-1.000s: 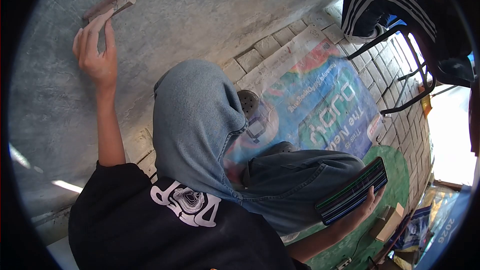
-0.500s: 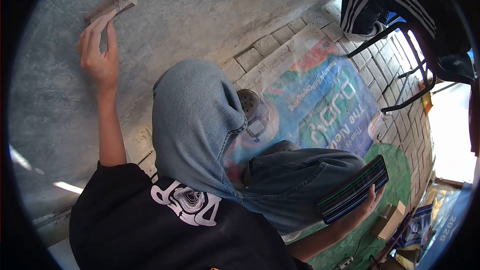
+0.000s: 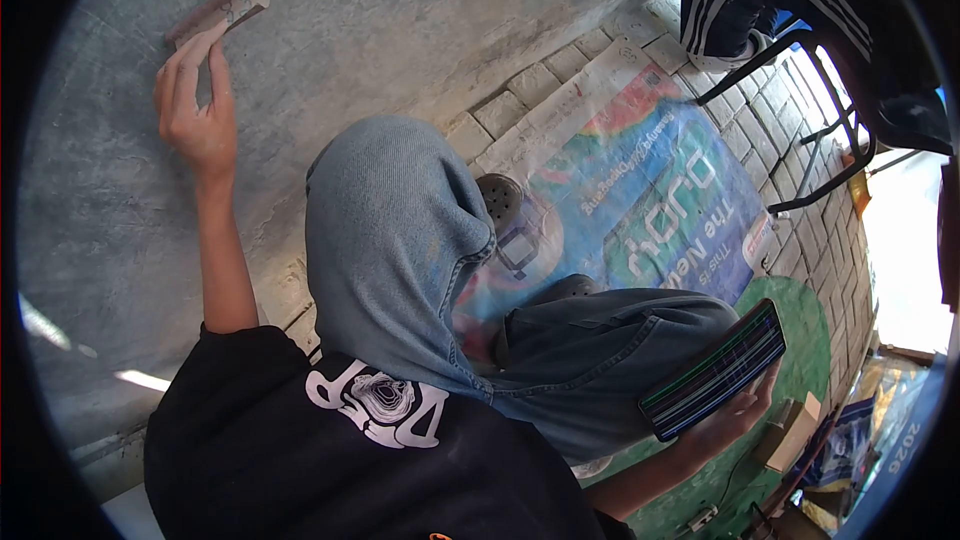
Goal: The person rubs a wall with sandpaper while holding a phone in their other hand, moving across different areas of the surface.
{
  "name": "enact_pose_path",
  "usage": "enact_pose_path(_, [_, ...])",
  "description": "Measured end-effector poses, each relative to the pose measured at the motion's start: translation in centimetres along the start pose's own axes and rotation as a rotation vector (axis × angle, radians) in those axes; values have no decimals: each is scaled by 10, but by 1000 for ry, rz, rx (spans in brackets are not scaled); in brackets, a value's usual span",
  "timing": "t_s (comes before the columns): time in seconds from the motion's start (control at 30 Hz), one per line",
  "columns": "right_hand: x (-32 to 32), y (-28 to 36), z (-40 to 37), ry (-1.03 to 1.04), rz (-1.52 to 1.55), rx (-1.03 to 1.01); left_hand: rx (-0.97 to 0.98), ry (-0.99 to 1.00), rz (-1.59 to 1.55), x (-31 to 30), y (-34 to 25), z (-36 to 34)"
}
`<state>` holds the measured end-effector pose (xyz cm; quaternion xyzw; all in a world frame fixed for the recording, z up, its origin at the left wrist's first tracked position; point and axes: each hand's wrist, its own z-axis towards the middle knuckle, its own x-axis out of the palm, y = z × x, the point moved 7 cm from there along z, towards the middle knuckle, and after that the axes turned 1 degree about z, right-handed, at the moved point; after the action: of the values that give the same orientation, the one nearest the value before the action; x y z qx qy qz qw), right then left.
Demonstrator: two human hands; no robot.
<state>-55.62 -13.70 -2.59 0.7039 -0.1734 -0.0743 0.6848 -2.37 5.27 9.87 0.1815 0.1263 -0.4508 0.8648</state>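
My left hand (image 3: 198,100), raised at the upper left, presses its fingers on a curved sheet of sandpaper-like brown paper (image 3: 222,10) against the grey wall (image 3: 400,20). The paper has printing on its back. At the lower right, my right hand (image 3: 735,410) is closed on a dark phone (image 3: 715,370), whose screen shows coloured lines. The phone is beside my bent knee, above the green mat. My fingers are partly hidden behind the phone.
A printed banner (image 3: 640,180) lies on the brick floor (image 3: 815,250). Another person's striped trouser leg (image 3: 720,0) and a black-framed chair (image 3: 850,150) are at the upper right. A small cardboard box (image 3: 795,432) stands on the green mat (image 3: 805,330).
My right hand and the phone have shifted slightly right. My left hand and the paper are nearly where they were, with the paper a little further left.
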Motion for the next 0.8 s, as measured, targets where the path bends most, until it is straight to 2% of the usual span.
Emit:
enact_pose_path(0.07, [4, -3, 0, 121, 164, 86, 7, -7, 2, -1, 0, 2])
enact_pose_path(0.17, [8, -3, -3, 199, 135, 75, 11, -9, 30, 0, 1, 2])
enact_pose_path(0.43, [12, -1, -4, 199, 92, 48, 14, -24, 212, 7, 9, 3])
enact_pose_path(0.67, [3, -4, 1, 158, 261, 66, -3, 26, 219, 16, 15, -4])
enact_pose_path(0.8, [8, -1, -3, 175, 191, 63, -16, 50, 206, 21, 19, -10])
